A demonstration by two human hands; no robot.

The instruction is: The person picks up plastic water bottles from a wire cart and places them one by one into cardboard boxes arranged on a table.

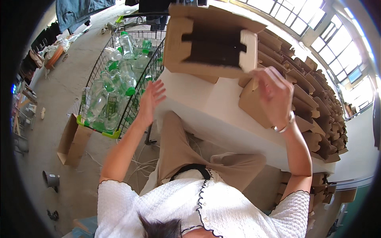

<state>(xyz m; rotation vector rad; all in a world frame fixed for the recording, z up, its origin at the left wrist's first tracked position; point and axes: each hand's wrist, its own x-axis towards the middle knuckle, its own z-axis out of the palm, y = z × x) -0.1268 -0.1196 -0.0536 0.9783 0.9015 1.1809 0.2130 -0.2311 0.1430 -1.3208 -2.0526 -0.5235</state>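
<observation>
An open brown cardboard box point(173, 49) stands on the white table point(190, 93) in front of me, its dark inside facing me and its notched side flaps folded out. My left hand point(151, 99) is open and holds nothing, fingers spread in the air between the wire cart and the table. My right hand point(274, 93), with a bracelet at the wrist, is at the box's lower right corner. Its fingers are curled and blurred by motion, so I cannot tell whether they grip the cardboard. Another piece of brown cardboard point(254, 104) lies on the table below this hand.
To the left, a black wire cart point(156, 59) with green corners holds several clear plastic bottles point(127, 71) with green caps. An open cardboard box point(74, 144) sits on the floor beside it. Rows of cardboard boxes point(313, 89) are piled at the right. Thin cords point(145, 162) lie underfoot.
</observation>
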